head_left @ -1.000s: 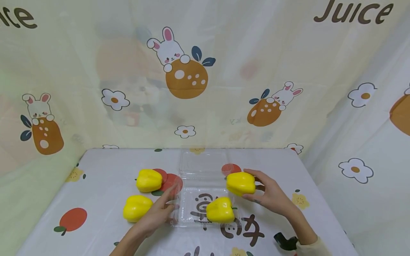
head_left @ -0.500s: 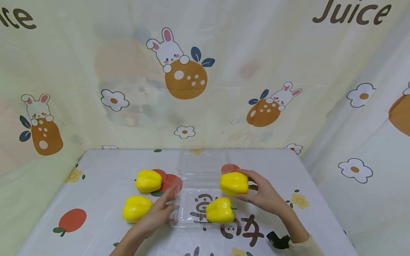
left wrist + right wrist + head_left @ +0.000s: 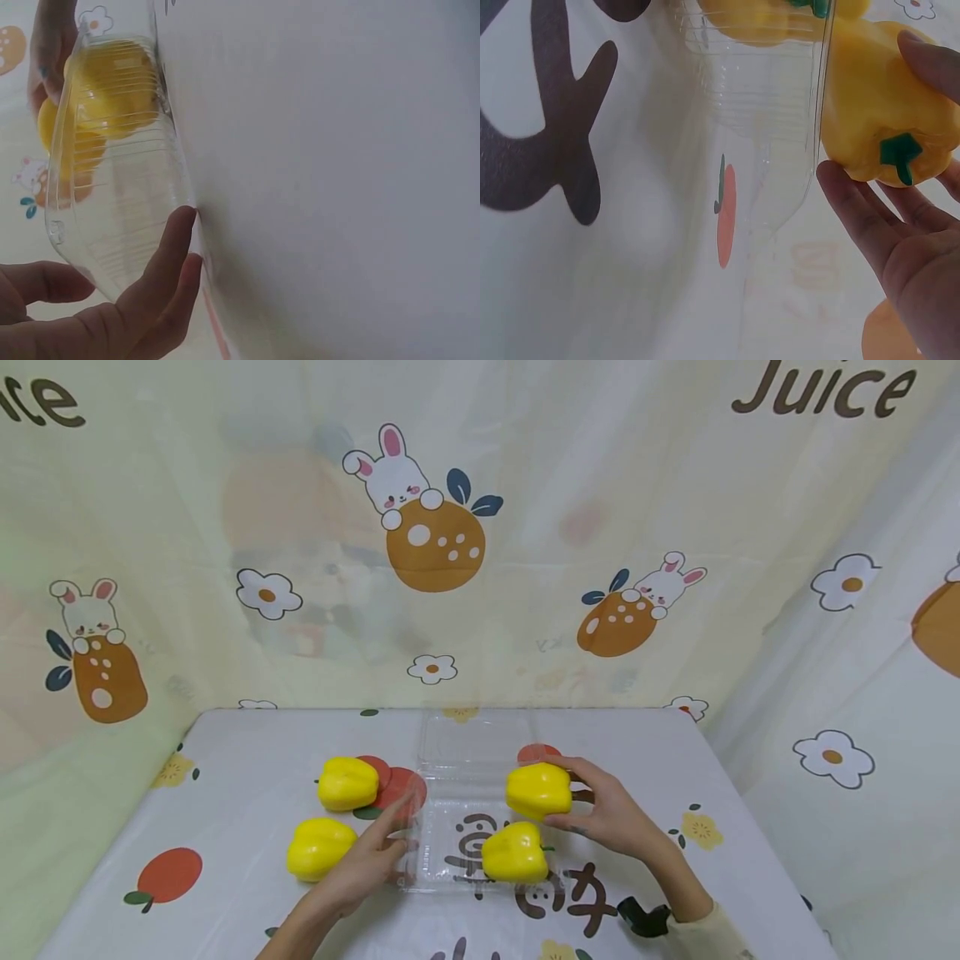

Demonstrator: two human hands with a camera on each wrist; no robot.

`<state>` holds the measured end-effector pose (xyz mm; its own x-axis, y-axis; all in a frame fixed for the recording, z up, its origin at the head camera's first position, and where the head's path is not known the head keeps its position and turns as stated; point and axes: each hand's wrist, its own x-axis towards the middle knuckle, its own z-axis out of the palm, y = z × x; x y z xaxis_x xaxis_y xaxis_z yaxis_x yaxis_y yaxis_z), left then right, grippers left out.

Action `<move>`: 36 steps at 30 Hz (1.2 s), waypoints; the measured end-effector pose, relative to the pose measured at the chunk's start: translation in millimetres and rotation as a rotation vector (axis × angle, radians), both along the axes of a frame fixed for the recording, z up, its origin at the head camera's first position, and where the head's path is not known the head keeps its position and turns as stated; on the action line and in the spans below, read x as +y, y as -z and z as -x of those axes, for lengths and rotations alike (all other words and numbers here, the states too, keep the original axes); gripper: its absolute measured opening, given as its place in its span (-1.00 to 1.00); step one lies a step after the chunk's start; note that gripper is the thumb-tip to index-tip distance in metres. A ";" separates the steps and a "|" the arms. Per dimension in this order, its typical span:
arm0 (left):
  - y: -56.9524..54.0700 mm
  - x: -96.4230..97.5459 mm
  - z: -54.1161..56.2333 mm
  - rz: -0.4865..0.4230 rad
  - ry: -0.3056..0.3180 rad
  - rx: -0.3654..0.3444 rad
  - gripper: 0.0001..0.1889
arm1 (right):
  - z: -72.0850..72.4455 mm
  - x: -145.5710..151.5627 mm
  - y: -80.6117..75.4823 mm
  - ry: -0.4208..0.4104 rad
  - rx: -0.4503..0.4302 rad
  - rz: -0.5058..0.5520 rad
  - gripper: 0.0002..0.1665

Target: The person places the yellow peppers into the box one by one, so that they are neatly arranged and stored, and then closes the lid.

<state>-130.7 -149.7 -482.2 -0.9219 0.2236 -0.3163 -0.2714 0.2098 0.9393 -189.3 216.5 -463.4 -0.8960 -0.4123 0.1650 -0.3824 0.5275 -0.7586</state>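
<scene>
My right hand [image 3: 615, 817] grips a yellow bell pepper [image 3: 537, 790] by its stem end, with thumb and fingers spread round it. It is held over the right part of a clear plastic clamshell box [image 3: 442, 852], whose lid [image 3: 476, 739] lies folded back. A second yellow bell pepper [image 3: 514, 853] sits inside the box at the front right, its green stem pointing right. On the box's left side, my left hand [image 3: 363, 868] rests extended fingers against the wall. The right wrist view shows the gripped pepper's green stem [image 3: 901, 155] just outside the box wall, above rim height.
Two more yellow bell peppers, one farther back [image 3: 348, 783] and one nearer [image 3: 321, 849], lie on the tablecloth left of the box. The nearer one is right beside my left forearm. A black object [image 3: 642, 917] shows at my right sleeve. A printed curtain [image 3: 525, 610] hangs behind the table.
My right hand has moved left with the bell pepper, bringing it farther over the box. The left hand, the box and the other peppers have stayed in place.
</scene>
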 end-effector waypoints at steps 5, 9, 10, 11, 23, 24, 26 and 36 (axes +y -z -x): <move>0.6 0.1 0.1 -0.003 -0.001 -0.009 -0.22 | 0.3 -3.0 0.3 -0.007 0.003 0.001 -0.08; 1.6 0.3 0.5 -0.004 -0.007 -0.011 -0.22 | 1.2 -5.0 0.8 -0.004 0.004 -0.004 -0.08; 1.9 0.3 0.6 -0.003 -0.009 -0.011 -0.22 | 1.5 -5.5 0.9 -0.004 0.005 -0.008 -0.07; 2.3 0.3 0.7 -0.004 -0.010 -0.011 -0.22 | 1.8 -5.9 0.9 -0.005 0.006 -0.011 -0.06; 2.5 0.7 0.4 -0.010 -0.011 -0.013 -0.23 | 7.5 -9.2 1.7 -0.043 0.033 -0.034 -0.04; 2.3 0.7 0.4 -0.012 -0.011 -0.015 -0.23 | 7.9 -9.5 1.8 -0.046 0.031 -0.031 -0.05; 2.0 0.7 0.5 -0.012 -0.013 -0.017 -0.23 | 8.3 -10.4 1.4 -0.052 0.031 -0.029 -0.05; 1.6 0.7 0.8 -0.012 -0.020 -0.020 -0.23 | 8.0 -13.6 1.8 -0.066 0.047 -0.016 -0.04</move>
